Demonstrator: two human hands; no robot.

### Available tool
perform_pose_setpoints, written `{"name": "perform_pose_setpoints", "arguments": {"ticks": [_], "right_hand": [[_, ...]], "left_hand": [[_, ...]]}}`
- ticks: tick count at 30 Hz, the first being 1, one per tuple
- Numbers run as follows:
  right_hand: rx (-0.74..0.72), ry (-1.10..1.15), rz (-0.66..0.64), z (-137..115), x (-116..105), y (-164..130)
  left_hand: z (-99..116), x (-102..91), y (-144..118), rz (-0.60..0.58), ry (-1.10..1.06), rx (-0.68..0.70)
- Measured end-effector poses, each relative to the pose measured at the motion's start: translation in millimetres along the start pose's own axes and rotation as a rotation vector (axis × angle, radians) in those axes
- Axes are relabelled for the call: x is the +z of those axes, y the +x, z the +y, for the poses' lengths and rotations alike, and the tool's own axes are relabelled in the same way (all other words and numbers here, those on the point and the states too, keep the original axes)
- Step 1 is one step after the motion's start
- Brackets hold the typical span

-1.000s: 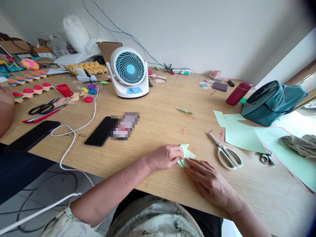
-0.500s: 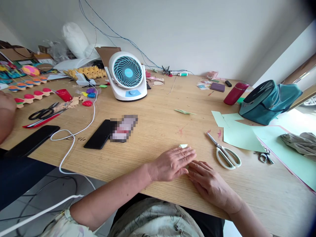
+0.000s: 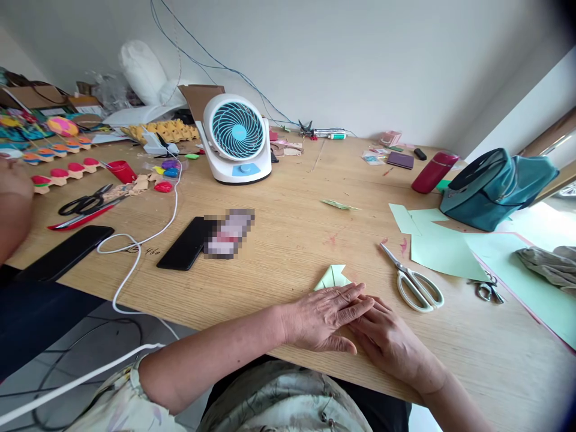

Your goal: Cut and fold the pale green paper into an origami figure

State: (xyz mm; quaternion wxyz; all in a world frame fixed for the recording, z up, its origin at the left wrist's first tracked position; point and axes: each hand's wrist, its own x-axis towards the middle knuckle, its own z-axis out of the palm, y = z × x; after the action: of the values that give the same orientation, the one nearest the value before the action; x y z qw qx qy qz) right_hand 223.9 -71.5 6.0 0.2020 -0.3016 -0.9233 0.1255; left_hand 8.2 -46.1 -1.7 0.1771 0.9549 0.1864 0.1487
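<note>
My left hand (image 3: 321,317) lies flat with its fingers stretched out, pressing on a small piece of folded pale green paper (image 3: 332,278). The paper's pointed, notched upper part shows past the fingers; the rest is hidden underneath. My right hand (image 3: 391,339) rests on the table with fingers bent and close together at the paper's covered end. Its fingertips are partly under the left fingers. To the right lie scissors (image 3: 418,288) with white handles, slightly apart at the blades. Farther up sits another narrow folded green paper (image 3: 341,205).
Green paper sheets (image 3: 443,249), keys (image 3: 488,291), a teal bag (image 3: 490,189) and a red flask (image 3: 434,172) stand or lie rightward. A white fan (image 3: 238,138), phones (image 3: 186,243) and a white cable (image 3: 135,255) are leftward. Another person's arm (image 3: 13,204) rests at far left.
My left hand has slid slightly down and right over the paper, baring more of its folded upper part. The right hand has barely moved. The whole view has shifted a little.
</note>
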Motion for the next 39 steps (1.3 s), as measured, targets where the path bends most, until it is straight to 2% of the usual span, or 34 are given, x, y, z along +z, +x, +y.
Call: {"name": "perform_pose_setpoints", "arguments": {"ticks": [8,16,18,21,24,28,31,39], "right_hand": [[-0.008,-0.006,-0.025,-3.8,-5.0,5.2],[-0.02,-0.035,-0.019,-1.0,-3.3,3.3],[-0.042,-0.067,-0.003,0.0,-3.0,3.1],[-0.06,-0.096,0.015,1.2,-2.3,2.2],[-0.05,-0.103,0.0,2.2,-1.4,0.7],[-0.037,-0.112,-0.013,3.0,-0.6,-0.2],[-0.046,-0.115,0.0,3.3,-0.6,-0.2],[-0.043,-0.137,-0.007,4.4,0.1,-1.8]], "left_hand": [[2.2,-0.5,5.0,-0.015,-0.012,-0.089],[6.8,3.1,7.4,0.077,0.188,-0.129],[3.0,3.8,7.3,0.136,0.219,-0.219],[-7.0,1.5,4.3,0.231,0.254,-0.434],[-16.2,-5.3,-1.6,0.211,0.26,-0.502],[-19.3,-16.1,-10.0,0.162,0.254,-0.408],[-19.1,-20.0,-15.7,0.084,0.241,-0.342],[-25.7,-20.1,-23.1,-0.039,0.218,-0.326]]}}
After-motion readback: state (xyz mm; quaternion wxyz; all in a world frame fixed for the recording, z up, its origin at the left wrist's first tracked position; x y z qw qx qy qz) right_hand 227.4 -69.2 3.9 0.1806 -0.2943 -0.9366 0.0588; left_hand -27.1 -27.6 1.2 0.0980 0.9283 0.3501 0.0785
